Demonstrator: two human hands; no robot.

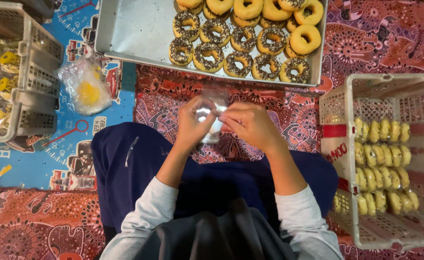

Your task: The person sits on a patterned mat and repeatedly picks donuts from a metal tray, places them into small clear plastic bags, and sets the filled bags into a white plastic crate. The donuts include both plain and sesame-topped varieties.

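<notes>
At the far left a white plastic crate (33, 82) holds wrapped doughnuts, yellow showing through the film, and it stands on a blue printed mat (38, 159) that covers the left side of the floor. Just right of the crate a clear bag (86, 86) with something yellow inside lies on the mat. Beyond it, at the top, a metal tray (135, 29) carries rows of doughnuts (243, 38), most of them dark with sprinkles, a few plain yellow at the back right; its left half is bare. Below the tray a red patterned cloth (289, 110) is spread on the floor, and the person sits on it with legs in dark blue trousers (139, 163) and grey sleeves pushed up the forearms. The two hands meet over the cloth, just in front of the tray. The left hand (190, 126) is closed around a small clear plastic bag (211, 118), gripping its left side with fingers curled. The right hand (250, 126) pinches the same bag from the right, thumb and fingertips touching its edge beside the left hand. The bag hangs between them above the lap; whether anything is in it is hard to tell. At the far right a second white crate (337, 120) holds rows of wrapped yellow doughnuts standing on edge.
</notes>
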